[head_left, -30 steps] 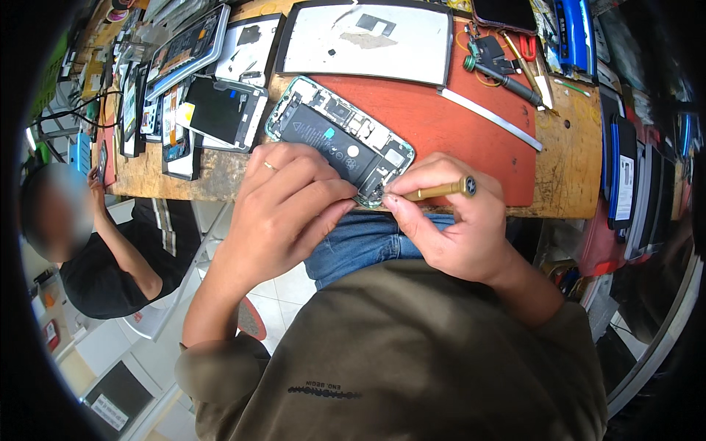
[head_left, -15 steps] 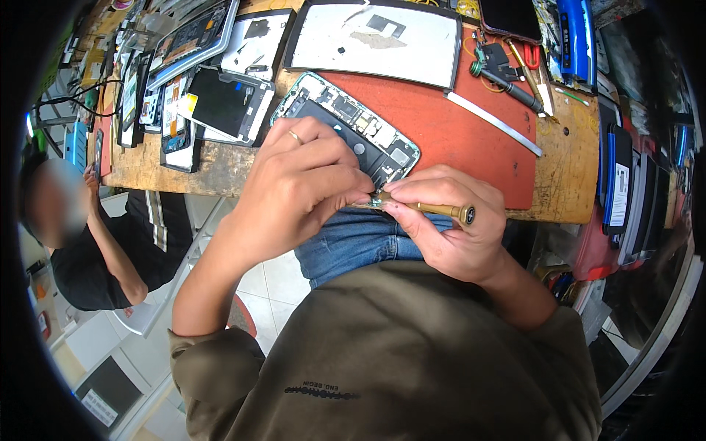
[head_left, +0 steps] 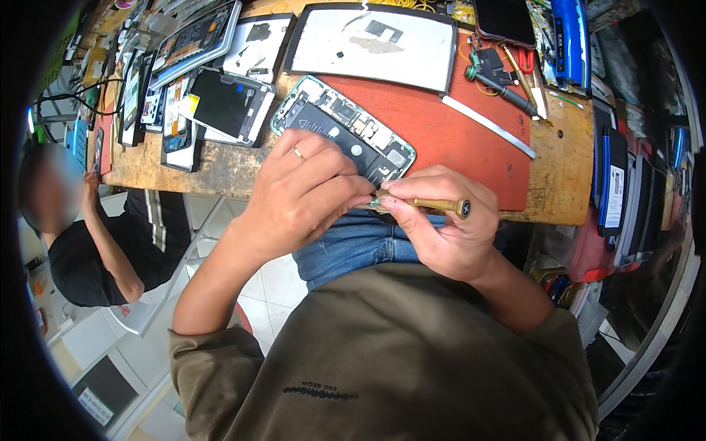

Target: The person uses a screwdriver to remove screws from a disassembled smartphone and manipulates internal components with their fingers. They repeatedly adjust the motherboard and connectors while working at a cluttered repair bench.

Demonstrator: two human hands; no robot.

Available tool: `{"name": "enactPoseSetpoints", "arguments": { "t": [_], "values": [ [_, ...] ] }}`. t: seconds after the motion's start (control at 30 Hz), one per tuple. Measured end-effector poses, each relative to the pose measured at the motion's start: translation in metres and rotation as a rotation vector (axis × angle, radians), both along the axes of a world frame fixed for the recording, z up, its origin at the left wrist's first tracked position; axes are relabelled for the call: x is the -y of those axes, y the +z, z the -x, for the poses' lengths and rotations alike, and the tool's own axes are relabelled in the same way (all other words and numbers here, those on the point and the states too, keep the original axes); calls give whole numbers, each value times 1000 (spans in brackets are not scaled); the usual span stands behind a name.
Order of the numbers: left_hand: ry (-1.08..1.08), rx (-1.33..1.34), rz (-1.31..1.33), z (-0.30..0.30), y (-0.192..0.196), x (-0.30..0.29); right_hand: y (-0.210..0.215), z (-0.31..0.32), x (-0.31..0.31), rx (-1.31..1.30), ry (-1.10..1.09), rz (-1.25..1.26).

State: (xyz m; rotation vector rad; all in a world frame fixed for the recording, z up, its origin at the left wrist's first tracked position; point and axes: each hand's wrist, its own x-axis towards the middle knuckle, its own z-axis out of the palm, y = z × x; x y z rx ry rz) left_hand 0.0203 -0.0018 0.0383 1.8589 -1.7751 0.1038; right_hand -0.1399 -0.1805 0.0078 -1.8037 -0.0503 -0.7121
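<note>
An opened phone [head_left: 362, 126] lies aslant on the red mat, its circuit board and dark battery bared. Over the phone's near edge, my left hand [head_left: 303, 192] pinches a small greenish part [head_left: 373, 201], mostly covered by the fingertips, so I cannot make out its kind. My right hand [head_left: 454, 220] is closed round a brass-coloured screwdriver [head_left: 434, 203] held nearly level. Its round cap points right, and its other end meets the small part between the fingertips of both hands. The screwdriver's tip is hidden.
A white-topped tray [head_left: 371, 44] with small bits stands behind the phone. Taken-apart phones and screens [head_left: 224, 103] pile up at the left. A thin white strip [head_left: 489, 126] and a dark-handled tool [head_left: 506, 94] lie right. Another person [head_left: 110, 242] sits at the left.
Both hands keep nearly the same grip, with the screwdriver still against the small part. The whole view has shifted slightly.
</note>
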Motion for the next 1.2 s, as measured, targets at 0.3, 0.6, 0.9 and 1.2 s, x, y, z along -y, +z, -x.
{"name": "enactPoseSetpoints", "arguments": {
  "t": [0.3,0.6,0.9,1.2],
  "values": [
    [12,15,14,7,0,-1,3,11,4,-96,-54,-192],
    [63,-49,51,12,0,-8,4,9,6,-81,-38,-227],
    [172,-78,73,39,-14,-18,6,7,9,-66,-30,-112],
    [313,-109,70,64,-22,-20,4,10,9,-49,-45,-45]
  ]
}}
